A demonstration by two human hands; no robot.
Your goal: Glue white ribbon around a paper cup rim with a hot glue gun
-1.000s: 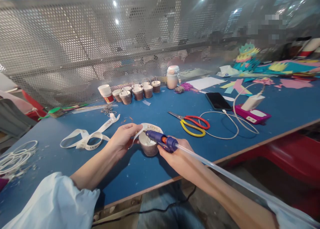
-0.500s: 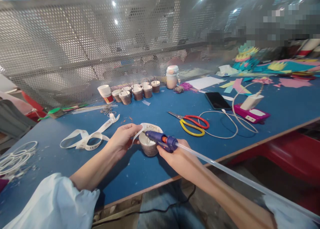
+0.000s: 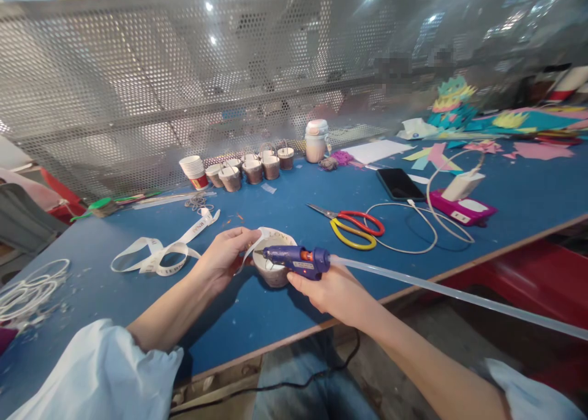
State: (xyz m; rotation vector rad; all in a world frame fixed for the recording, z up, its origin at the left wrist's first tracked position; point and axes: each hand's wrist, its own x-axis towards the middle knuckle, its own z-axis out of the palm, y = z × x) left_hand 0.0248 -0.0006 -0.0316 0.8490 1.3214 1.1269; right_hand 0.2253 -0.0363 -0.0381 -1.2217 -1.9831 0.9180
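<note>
So the glue gun has swung round since a moment ago. It was angled back toward the person, and now it lies nearly level, with the long clear glue stick running off to the right over the table edge. The right hand has dropped a bit lower with it and is wrapped around the gun's grip from below, fingers closed on it. The nozzle sits over the open top of the little brown cup; can't tell if it's actually touching the rim. The cup stands on the blue table near the front edge, right between the two hands. The left hand is just left of the cup, fingertips pinched on a white ribbon strip that arcs up over the cup's far rim. More loose ribbon lies further left. Red and yellow scissors lie behind the gun, and a row of similar cups stands at the back by the mesh.
</note>
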